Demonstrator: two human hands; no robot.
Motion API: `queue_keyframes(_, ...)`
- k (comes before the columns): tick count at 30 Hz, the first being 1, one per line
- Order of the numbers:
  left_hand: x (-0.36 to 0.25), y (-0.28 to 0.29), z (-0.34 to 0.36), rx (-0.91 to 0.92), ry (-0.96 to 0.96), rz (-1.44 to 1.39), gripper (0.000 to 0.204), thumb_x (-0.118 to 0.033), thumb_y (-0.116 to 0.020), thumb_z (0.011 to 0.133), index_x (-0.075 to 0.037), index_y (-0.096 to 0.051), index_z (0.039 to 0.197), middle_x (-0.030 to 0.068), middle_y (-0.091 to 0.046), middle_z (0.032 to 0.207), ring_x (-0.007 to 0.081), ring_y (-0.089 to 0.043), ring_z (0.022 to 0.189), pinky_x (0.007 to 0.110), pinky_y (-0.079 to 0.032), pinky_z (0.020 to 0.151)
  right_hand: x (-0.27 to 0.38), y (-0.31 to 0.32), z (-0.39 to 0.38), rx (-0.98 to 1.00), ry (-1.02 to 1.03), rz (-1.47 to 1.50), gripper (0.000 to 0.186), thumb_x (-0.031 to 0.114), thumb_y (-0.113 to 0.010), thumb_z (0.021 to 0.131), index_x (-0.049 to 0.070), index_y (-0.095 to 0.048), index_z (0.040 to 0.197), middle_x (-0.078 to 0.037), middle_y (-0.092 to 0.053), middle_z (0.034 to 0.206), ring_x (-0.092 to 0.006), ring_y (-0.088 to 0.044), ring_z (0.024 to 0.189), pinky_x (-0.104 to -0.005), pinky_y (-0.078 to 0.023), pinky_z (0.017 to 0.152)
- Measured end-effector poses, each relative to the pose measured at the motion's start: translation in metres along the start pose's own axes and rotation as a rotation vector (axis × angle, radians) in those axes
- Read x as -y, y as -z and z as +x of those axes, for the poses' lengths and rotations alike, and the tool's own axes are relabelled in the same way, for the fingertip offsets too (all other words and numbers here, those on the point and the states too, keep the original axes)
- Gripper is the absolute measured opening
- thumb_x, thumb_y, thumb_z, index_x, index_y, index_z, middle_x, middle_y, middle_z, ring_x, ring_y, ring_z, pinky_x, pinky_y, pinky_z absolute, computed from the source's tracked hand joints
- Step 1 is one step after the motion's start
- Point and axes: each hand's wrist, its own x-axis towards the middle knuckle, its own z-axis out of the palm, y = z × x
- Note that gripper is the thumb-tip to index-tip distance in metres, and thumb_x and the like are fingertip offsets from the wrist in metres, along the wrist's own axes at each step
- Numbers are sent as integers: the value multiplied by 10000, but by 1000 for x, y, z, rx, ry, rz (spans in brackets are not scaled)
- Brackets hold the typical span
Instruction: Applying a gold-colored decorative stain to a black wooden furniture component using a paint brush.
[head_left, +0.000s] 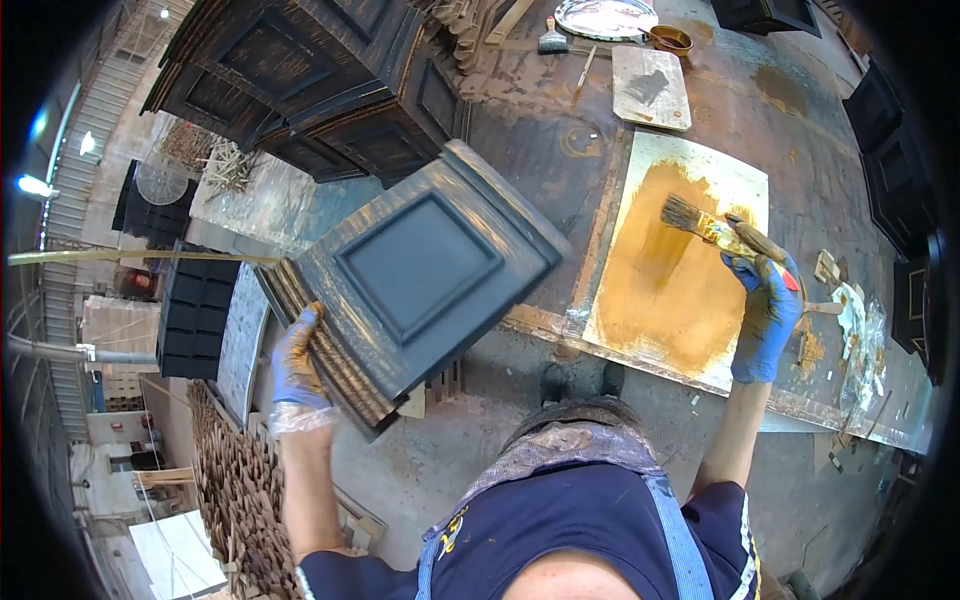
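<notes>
2 blue-gloved hands, both smeared with brown, reach out in front of me on my head feed, each occupied. On my left side, the left hand [298,365] is curled around the ridged moulding of a dark panelled piece [420,265], gripping it at the lower left edge. That piece sits tilted left of centre, its face with 1 raised square panel turned up toward me, and gold-brown streaks run along its borders. Its right corner overlaps the worktable [540,165] in my view; I can't tell whether the 2 touch.

On the other side, the right hand [768,310] is closed around a flat brush [700,222], bristles pointing left. I have the brush over a pale sheet [640,300] coated with brown across its middle; from this angle I can't tell whether the bristles meet it.

Beyond the sheet I see a pale slab [650,88] with a dark smear, then a brown bowl [688,42], a silver tray [605,18] and a second brush [552,40]. Crumpled clear plastic [864,368] lies to the right. Dark cabinets [310,70] stand at upper left, and stacked wooden pieces [225,470] fill the lower left.
</notes>
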Motion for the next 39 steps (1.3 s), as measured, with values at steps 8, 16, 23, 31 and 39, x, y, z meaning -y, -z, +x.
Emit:
queue_keyframes(8, 47, -23, 4, 36, -18, -268, 349, -240, -598, 766, -44, -530, 1046, 78, -526, 1089, 194, -504, 990, 353, -396, 876, 6, -38, -2, 112, -87, 30, 263, 129, -497, 797, -47, -518, 992, -208, -555, 1014, -226, -576, 876, -301, -480, 759)
queue_keyframes(16, 74, -29, -38, -140, 105, -157, 415, -279, -580, 791, -51, -491, 1126, 55, -514, 1103, 174, -488, 1008, 324, -394, 835, -6, -69, 21, 126, -173, -131, 231, 107, -471, 811, -34, -518, 987, -197, -553, 1026, -210, -585, 859, -272, -491, 748)
queue_keyframes(23, 103, 32, -49, 158, 485, -275, 327, -217, -548, 818, -43, -480, 1086, 92, -509, 1076, 217, -496, 990, 378, -411, 839, -38, -168, 48, 225, -228, -87, 222, 87, -586, 744, -36, -556, 926, -107, -587, 846, -166, -598, 694, -256, -516, 645)
queue_keyframes(31, 89, 32, -49, 322, 756, -361, 369, -112, -506, 835, -68, -392, 1183, 106, -436, 1187, 251, -412, 1113, 472, -356, 921, -70, -224, 39, 366, -306, -422, 265, 131, -611, 678, -11, -577, 898, -81, -596, 774, -115, -592, 700, -235, -491, 623)
queue_keyframes(39, 81, 34, -47, 379, 872, -413, 401, -83, -483, 838, -24, -347, 1211, 135, -400, 1220, 269, -375, 1146, 485, -286, 973, -42, -166, 46, 190, -261, -415, 200, 103, -522, 766, -29, -545, 913, -122, -606, 878, -151, -598, 729, -255, -508, 654)
